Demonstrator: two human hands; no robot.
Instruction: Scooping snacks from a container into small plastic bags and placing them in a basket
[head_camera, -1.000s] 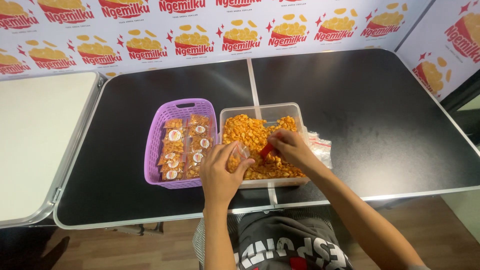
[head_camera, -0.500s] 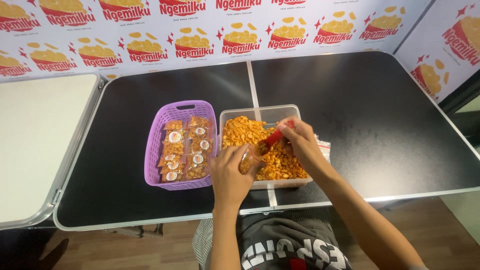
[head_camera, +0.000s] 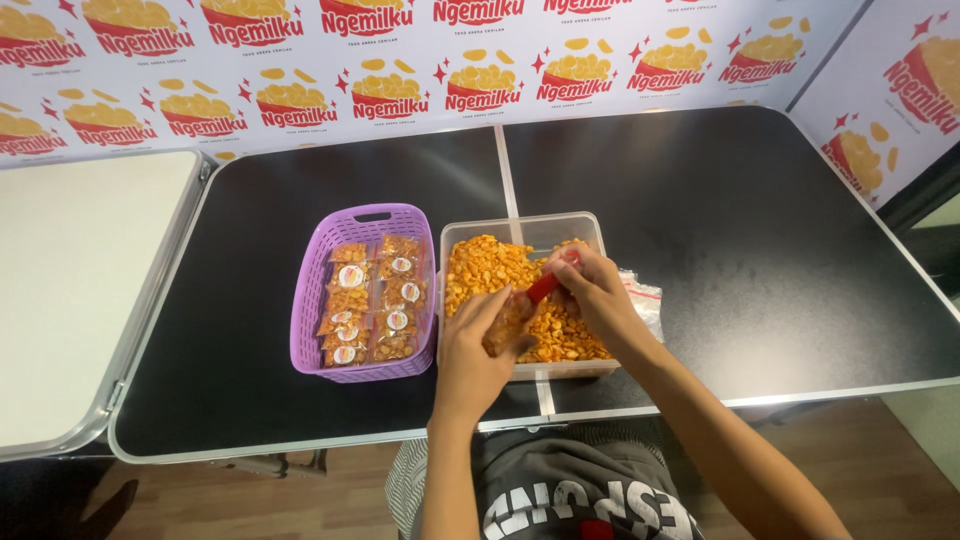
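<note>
Since the earlier frame the right hand (head_camera: 598, 292) has lowered its red scoop (head_camera: 546, 287) to the small clear bag (head_camera: 506, 322), gripped shut by the left hand (head_camera: 476, 352) over the clear tub (head_camera: 522, 228); left of centre, round-labelled packets (head_camera: 370, 300) fill a purple basket (head_camera: 312, 300).

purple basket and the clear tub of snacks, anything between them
Nothing: in the head view the purple basket and the clear tub stand side by side, nearly touching.

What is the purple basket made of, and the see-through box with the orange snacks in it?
The purple basket looks like moulded plastic: even colour, slotted walls, a slight shine. The box seems to be clear, slightly cloudy plastic, since the snacks show through its walls.
</note>
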